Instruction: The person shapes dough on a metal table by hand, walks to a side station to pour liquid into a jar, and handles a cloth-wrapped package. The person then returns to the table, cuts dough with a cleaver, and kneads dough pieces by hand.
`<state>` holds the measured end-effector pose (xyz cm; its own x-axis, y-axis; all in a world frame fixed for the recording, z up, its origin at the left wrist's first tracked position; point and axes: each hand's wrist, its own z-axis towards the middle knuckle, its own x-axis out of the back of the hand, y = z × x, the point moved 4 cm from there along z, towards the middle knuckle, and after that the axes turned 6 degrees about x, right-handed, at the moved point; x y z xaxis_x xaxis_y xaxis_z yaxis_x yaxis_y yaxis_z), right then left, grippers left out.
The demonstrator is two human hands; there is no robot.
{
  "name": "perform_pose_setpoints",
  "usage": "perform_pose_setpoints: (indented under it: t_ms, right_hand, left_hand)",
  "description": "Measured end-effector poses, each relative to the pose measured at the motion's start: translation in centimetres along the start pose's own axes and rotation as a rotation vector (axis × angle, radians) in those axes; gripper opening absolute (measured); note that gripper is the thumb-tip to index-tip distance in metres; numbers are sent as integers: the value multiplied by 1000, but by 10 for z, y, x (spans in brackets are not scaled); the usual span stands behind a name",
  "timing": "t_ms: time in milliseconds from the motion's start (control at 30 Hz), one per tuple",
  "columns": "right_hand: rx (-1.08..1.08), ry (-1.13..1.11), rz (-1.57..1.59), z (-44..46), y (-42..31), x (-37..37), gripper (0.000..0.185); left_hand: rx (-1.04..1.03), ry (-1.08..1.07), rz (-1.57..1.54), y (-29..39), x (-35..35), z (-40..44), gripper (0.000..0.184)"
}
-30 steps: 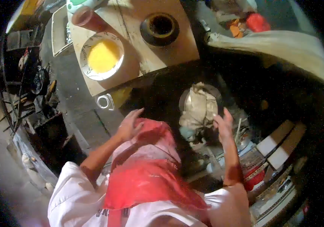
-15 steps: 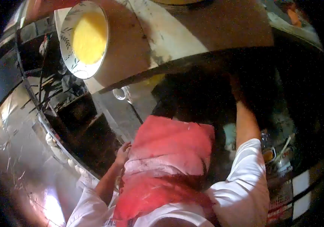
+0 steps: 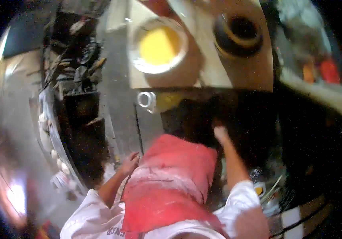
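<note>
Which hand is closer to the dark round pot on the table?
Right. The right hand is reaching forward, just short of the table edge on the pot's side; the left hand is farther back and left, beside the red apron.

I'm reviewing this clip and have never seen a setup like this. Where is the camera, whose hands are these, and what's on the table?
There is no robot here: one camera on a person's head looks forward and down, and the curved view is dark at the edges. The pale tabletop holds a white bowl of something yellow and a dark round pot. The left hand is beside the red apron; the right reaches into shadow near the table's edge. Blur and darkness hide whether either holds anything.
</note>
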<state>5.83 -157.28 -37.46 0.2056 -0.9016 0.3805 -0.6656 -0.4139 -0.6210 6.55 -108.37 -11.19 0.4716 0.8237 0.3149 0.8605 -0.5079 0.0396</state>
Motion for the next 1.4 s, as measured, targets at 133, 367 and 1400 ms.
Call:
perform_pose_setpoints:
  t_ms: [133,367,1400]
  right_hand:
    - [71,-51,79,-97,-77,29,41]
    - [294,-20,-105,-139,-173,81,33]
    - [1863,-431,-32,-406,-907,-186,37]
  left_hand:
    - [-261,123,-130,-12,-6,-36,51]
    - [-503,295,-85,29,5,-70,37]
    - [-1503,1262,-1084,-173,435,-321,42]
